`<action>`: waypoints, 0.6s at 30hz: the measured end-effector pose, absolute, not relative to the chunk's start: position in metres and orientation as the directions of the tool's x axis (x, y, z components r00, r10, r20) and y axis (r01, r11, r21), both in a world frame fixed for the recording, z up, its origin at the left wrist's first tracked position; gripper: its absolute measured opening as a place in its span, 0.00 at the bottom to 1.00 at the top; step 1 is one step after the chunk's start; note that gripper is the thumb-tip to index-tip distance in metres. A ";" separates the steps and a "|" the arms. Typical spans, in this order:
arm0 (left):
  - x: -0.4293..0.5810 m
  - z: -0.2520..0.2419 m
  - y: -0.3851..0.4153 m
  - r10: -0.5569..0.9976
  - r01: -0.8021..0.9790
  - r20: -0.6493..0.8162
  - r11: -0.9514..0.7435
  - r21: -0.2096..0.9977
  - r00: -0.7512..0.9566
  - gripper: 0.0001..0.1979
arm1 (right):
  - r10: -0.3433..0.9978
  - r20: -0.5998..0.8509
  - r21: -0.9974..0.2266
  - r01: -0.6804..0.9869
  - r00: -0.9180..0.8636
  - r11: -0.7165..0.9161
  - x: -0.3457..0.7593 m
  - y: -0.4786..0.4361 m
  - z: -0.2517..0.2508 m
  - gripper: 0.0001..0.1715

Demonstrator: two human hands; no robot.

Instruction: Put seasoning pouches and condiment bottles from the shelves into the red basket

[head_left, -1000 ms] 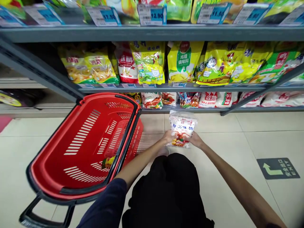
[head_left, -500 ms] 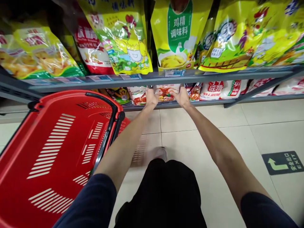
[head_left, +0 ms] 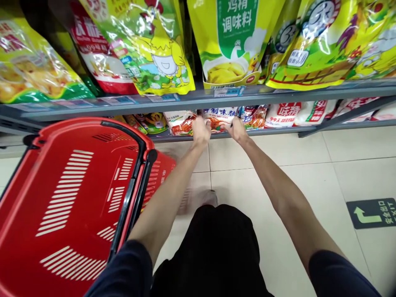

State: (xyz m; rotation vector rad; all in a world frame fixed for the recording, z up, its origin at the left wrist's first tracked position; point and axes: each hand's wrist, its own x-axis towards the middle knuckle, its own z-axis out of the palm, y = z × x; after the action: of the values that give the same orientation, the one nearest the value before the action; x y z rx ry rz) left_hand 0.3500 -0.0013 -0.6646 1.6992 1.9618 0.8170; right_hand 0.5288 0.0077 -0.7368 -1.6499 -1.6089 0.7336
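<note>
Both arms reach down to the bottom shelf. There a white and red seasoning bag (head_left: pixel 218 117) with blue lettering faces me. My left hand (head_left: pixel 201 128) is closed on the bag's left edge, its fingers partly hidden. On the opposite edge my right hand (head_left: pixel 237 129) grips it between thumb and fingers. Another white and red bag (head_left: pixel 180 123) stands just left of my left hand. To the right of my right hand is a blue and red packet (head_left: pixel 253 116). The overhanging shelf cuts off the top of the held bag.
A red shopping basket (head_left: pixel 64 136) with black handles stands at my left. Large yellow seasoning pouches (head_left: pixel 230 45) line the upper shelf, whose grey edge (head_left: pixel 185 101) overhangs the lower one. An exit sign (head_left: pixel 371 213) is on the tiled floor at right.
More of the held bag shows now, including its blue lettering. Both hands have stayed at its sides. The view has shifted slightly closer to the shelves.
</note>
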 end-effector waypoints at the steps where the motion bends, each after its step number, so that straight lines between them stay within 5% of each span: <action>1: 0.346 -0.660 -0.011 0.972 0.766 0.158 0.034 0.642 -0.175 0.15 | 0.996 0.064 -0.815 0.579 0.068 0.013 0.527 0.008 -0.733 0.29; 4: 0.327 -0.653 -0.029 0.940 0.879 0.308 -0.018 0.477 -0.148 0.28 | 0.981 0.052 -0.855 0.517 0.186 -0.053 0.511 0.005 -0.721 0.36; 8: 0.303 -0.664 -0.014 0.987 0.958 0.098 0.101 0.267 -0.131 0.39 | 0.952 -0.016 -0.801 0.565 0.307 -0.196 0.484 0.007 -0.710 0.44; 16: 0.309 -0.667 -0.013 0.967 0.963 0.118 0.204 0.175 -0.226 0.42 | 0.987 -0.094 -0.847 0.512 0.128 -0.147 0.499 0.004 -0.701 0.45; 18: 0.316 -0.660 -0.026 0.985 0.982 0.141 0.074 0.175 -0.099 0.39 | 0.981 -0.021 -0.869 0.482 0.193 -0.113 0.509 -0.017 -0.706 0.43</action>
State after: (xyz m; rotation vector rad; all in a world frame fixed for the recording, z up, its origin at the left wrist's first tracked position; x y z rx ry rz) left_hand 0.3158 -0.0256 -0.6599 2.0981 2.2914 0.3530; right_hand 0.5092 -0.0172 -0.7063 -1.7116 -1.3899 0.8318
